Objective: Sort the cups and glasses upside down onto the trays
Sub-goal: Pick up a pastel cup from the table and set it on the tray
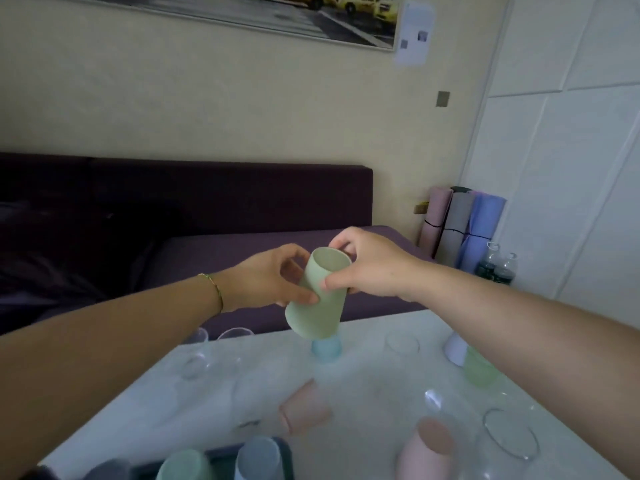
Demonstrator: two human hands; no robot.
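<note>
Pale green cup (313,306), matte and smoothly cylindrical, hangs tilted above the glossy white table (363,384), and I see the left hand (263,278) and right hand (374,266) each gripping its sides.

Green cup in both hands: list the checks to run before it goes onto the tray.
1. Grip: left hand and right hand both hold the pale green cup: ok.
2. Cup turned upside down: mouth faces up, tilted: not ok.
3. Cup empty: the visible inside shows nothing: ok.
4. Cup lifted off the table: ok.
5. Free spot on the dark tray: the frame edge cuts it off: cannot tell.
</note>
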